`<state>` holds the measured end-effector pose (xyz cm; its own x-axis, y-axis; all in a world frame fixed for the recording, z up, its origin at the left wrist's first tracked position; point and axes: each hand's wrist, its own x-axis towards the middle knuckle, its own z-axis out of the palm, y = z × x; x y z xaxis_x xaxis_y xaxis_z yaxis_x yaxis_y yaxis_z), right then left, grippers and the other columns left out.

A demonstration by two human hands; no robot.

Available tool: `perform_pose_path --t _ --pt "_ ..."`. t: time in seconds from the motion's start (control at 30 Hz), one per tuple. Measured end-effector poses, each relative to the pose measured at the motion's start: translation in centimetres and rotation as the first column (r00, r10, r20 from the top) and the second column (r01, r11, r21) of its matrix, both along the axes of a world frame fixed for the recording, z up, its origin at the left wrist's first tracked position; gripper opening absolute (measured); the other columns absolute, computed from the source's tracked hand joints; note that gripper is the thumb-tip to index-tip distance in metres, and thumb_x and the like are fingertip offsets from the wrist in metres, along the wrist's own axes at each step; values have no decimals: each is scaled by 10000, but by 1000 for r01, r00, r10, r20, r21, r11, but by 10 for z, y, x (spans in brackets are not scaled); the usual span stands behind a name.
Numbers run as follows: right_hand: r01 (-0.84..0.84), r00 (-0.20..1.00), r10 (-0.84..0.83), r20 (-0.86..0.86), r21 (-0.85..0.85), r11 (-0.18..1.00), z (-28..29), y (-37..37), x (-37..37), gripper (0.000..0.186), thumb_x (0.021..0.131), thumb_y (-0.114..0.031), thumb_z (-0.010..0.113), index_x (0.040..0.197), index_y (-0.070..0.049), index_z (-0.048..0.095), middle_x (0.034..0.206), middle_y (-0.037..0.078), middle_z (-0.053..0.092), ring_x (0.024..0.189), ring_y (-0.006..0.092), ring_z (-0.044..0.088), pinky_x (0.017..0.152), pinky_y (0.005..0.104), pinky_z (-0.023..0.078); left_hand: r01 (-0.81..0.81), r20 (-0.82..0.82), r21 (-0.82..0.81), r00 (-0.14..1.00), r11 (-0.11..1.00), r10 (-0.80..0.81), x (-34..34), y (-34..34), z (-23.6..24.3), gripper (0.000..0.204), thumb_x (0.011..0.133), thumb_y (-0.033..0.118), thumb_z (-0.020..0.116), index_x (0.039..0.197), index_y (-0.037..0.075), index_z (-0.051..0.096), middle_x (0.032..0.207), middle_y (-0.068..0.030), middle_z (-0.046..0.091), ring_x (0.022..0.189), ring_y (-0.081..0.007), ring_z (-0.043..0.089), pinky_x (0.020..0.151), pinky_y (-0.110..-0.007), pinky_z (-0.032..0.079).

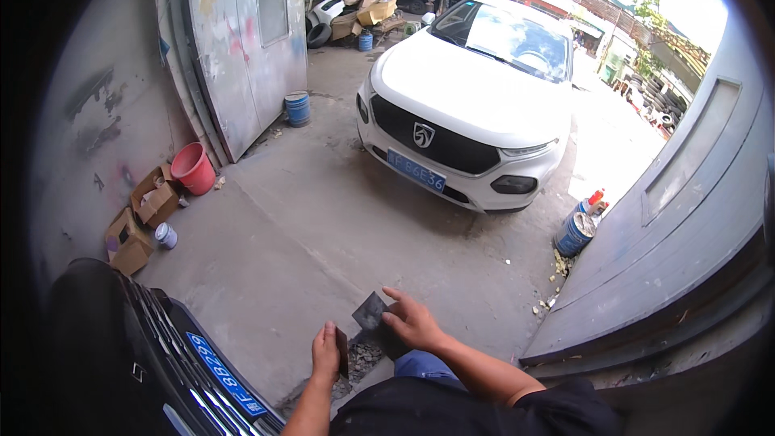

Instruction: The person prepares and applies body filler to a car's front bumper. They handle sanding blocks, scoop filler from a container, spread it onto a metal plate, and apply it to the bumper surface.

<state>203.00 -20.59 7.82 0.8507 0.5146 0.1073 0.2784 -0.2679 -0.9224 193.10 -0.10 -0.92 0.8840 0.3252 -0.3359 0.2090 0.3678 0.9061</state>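
My right hand pinches a dark grey square sheet, which looks like a piece of sandpaper, between thumb and fingers. It is tilted, with one face toward me. Beside it, a little lower and to the left, my left hand is closed on a thin brown flat piece seen nearly edge-on; its kind does not show clearly. The two pieces are apart. Both hands are in front of my body, above a patch of broken rubble in the floor.
A dark car's grille is close at my lower left. Ahead stands a white car. Cardboard boxes, a small can and a red bucket line the left wall. Blue drums stand beside the grey door on the right.
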Motion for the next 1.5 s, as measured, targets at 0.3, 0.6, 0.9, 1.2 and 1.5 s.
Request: perform_pose_path --t 0.3,0.6,0.9,1.2,1.5 --pt "-219 971 220 -96 20 976 -27 91 149 562 876 -168 641 1387 -97 419 959 154 671 891 303 660 769 355 510 -393 65 59 919 918 389 149 41 2 241 973 268 562 953 28 558 776 18 559 687 -49 475 621 -221 407" --pt "-173 981 180 -76 92 981 -43 159 339 566 885 -104 640 1386 -35 384 846 134 657 699 231 651 632 329 512 -566 -27 3 824 825 565 321 117 28 185 948 237 606 1005 73 541 902 19 541 858 -63 456 801 -245 379" --pt "-353 935 352 35 131 926 0 229 451 618 873 -76 629 1422 -49 346 921 184 637 779 357 642 663 396 526 -565 -30 -282 813 775 582 404 122 63 121 966 118 491 1067 56 514 1108 -103 610 1030 -204 592 927 -372 471" --pt "-571 651 530 544 -109 814 -3 333 493 591 808 -21 611 1372 -46 435 1062 159 659 717 281 630 641 378 541 -684 72 -199 704 702 707 449 237 59 208 915 -14 496 1107 43 438 1057 -105 576 943 -207 589 863 -373 511" --pt "-450 698 536 476 -291 844 -2 442 537 669 861 -30 533 1471 -109 268 1039 160 635 841 347 634 705 422 535 -460 309 -300 782 835 542 480 434 116 230 896 -32 506 1111 43 472 1084 -105 590 982 -213 586 932 -384 480"
